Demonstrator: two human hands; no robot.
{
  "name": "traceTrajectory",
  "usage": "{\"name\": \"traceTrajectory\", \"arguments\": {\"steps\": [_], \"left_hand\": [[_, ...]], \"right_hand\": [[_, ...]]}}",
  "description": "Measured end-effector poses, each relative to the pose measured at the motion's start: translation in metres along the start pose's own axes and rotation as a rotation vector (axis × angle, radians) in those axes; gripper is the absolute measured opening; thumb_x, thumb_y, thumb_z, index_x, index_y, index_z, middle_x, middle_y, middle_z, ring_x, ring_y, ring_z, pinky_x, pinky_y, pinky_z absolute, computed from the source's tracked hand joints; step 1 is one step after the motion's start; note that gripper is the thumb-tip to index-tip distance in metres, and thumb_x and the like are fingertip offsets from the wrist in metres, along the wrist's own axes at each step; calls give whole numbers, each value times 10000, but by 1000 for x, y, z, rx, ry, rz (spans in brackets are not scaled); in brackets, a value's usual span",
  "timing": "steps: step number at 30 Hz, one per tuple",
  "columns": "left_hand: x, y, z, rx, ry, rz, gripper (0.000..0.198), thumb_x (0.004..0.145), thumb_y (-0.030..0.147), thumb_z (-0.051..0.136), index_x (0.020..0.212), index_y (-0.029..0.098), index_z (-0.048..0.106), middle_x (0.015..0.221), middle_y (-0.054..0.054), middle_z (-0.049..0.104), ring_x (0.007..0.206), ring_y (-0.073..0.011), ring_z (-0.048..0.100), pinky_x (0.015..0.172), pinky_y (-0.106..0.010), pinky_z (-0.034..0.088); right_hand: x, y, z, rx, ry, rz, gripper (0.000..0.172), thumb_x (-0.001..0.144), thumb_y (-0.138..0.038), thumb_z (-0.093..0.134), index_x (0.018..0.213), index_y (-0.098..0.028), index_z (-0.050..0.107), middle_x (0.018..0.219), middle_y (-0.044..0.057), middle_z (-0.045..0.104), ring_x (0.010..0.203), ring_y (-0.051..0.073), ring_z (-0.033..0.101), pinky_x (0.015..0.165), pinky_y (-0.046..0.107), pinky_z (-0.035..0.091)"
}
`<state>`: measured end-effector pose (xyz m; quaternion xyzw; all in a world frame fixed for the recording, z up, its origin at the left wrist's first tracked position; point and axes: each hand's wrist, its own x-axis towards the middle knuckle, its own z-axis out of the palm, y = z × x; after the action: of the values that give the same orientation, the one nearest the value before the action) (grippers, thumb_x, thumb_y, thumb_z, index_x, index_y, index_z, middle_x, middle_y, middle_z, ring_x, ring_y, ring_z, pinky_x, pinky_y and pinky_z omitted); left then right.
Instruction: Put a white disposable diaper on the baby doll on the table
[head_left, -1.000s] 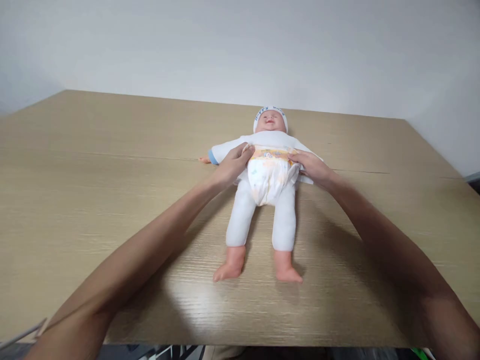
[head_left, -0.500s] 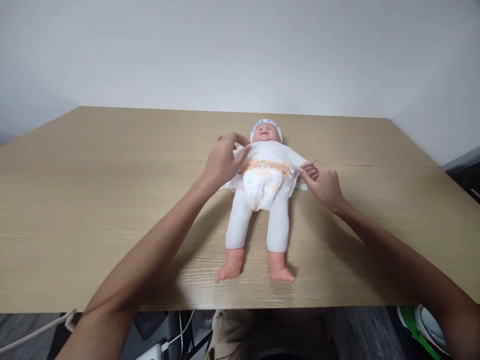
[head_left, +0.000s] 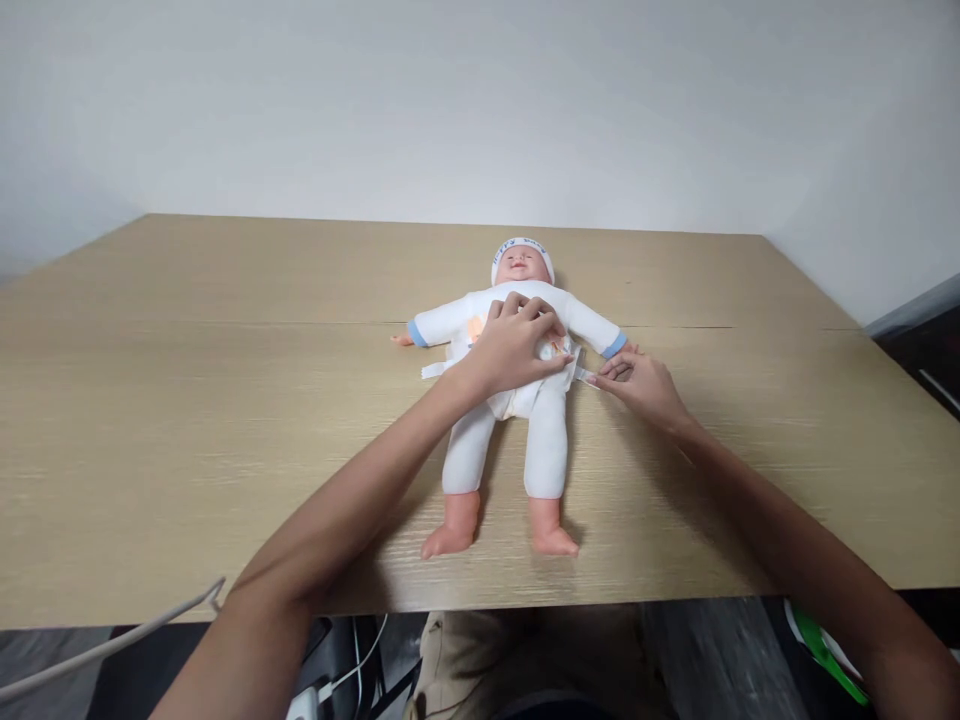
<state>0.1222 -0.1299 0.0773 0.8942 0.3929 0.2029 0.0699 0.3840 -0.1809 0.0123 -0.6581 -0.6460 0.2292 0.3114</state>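
Note:
A baby doll point(head_left: 469, 455) in a white suit with blue cuffs lies on its back, feet toward me. Around its waist is a disposable diaper point(head_left: 517, 402) with an orange printed front band, partly covered by my left hand point(head_left: 517, 345). That hand rests across the diaper's front, fingers bent and apart, thumb stretched toward the right side. At the doll's hip on the right, my right hand point(head_left: 634, 382) pinches the end of a white diaper tab point(head_left: 585, 375). The other diaper tab point(head_left: 435, 370) sticks out loose at the left.
The doll lies on a wide wooden table point(head_left: 225, 440) that reaches back to a pale wall point(head_left: 465, 110). A white cable point(head_left: 150, 630) rises past the front edge at left. Below the right front edge is a green-rimmed object point(head_left: 829, 655), and a black object point(head_left: 930, 350) stands at far right.
My left hand has moved right, from the doll's arm onto the diaper's front. My right hand has lowered slightly and now draws the tab out sideways. Both doll arms now show spread out.

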Motion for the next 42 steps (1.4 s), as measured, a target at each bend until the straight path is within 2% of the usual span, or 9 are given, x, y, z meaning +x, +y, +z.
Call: {"name": "traceTrajectory", "arguments": {"steps": [4,9,16,21,28,31,35,38,42], "left_hand": [[-1,2,0,7,2,-27,529,885,648,839,1216,240,780,1343,-130,711,1292,-429,529,1100,-569,410],[0,2,3,18,10,-41,562,840,634,884,1232,244,776,1331,-130,716,1292,-438,524,1096,-568,404],[0,2,4,32,13,-38,540,829,596,893,1228,252,774,1354,-127,719,1286,-439,531,1072,-563,414],[-1,3,4,14,12,-32,540,818,580,894,1232,266,750,1387,-120,706,1296,-436,532,1073,-569,413],[-1,3,3,-52,7,-82,622,795,557,908,1266,250,642,1360,-109,717,1253,-411,541,1067,-548,418],[-3,4,2,-70,13,-106,690,795,549,903,1328,230,603,1356,-124,714,1242,-407,544,1063,-539,422],[-4,3,3,-93,33,-75,742,820,485,843,1447,237,533,1496,-127,669,1266,-409,540,1076,-537,412],[-4,1,5,-102,42,-71,784,844,453,794,1525,230,477,1467,-126,695,1268,-410,540,1066,-533,419],[-6,-2,3,-104,28,-22,838,876,498,780,1576,195,434,1505,-164,669,1286,-422,549,1104,-558,419]], "right_hand": [[-5,-3,1,-64,-59,33,399,836,-625,808,835,-235,728,810,42,772,782,248,698,714,355,479],[-7,-6,4,-103,-106,53,414,855,-645,734,786,-240,679,775,34,717,752,234,636,676,348,403],[11,-14,-20,192,-289,-16,616,818,-845,678,761,-232,691,735,4,624,752,215,577,717,346,425],[34,-46,-29,240,-359,-83,511,887,-738,700,781,-238,680,833,0,657,828,212,598,769,336,440],[66,-86,-3,173,-442,-93,400,928,-550,686,689,-237,618,730,2,617,712,185,531,672,337,409],[64,-86,7,179,-390,-85,351,950,-490,681,713,-236,630,751,16,678,736,196,600,670,336,461],[37,-80,20,264,-116,-197,278,966,-507,707,1026,-236,727,925,49,783,820,237,714,743,379,585],[15,-75,27,206,84,-497,281,1041,-444,654,1188,-230,762,1236,117,793,1138,293,742,1040,473,601],[1,-60,36,122,76,-716,429,1139,-416,482,1449,-257,733,1521,131,709,1465,326,619,1279,570,466]]}}
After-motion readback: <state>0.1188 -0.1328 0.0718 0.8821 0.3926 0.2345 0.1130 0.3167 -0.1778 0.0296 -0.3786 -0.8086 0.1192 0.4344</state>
